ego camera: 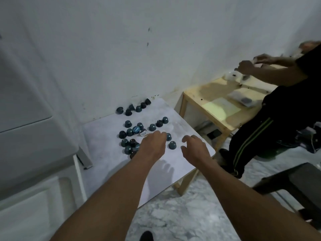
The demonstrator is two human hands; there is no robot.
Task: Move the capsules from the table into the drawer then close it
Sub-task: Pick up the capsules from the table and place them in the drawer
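Observation:
Several dark blue-green capsules (128, 124) lie scattered on a small white table (111, 164), with another group (133, 107) at its far edge by the wall. My left hand (152, 143) hovers over the middle cluster, fingers curled down among the capsules; whether it grips one is hidden. To its right, my right hand (194, 146) is spread open above bare tabletop, just right of a single capsule (172, 145). No drawer is plainly visible.
A white cabinet (31, 136) stands at the left, close to the table. At the right a second person in black clothes (271, 122) leans over a wooden table (217, 105). A dark stool (298, 181) stands on the marble floor at the lower right.

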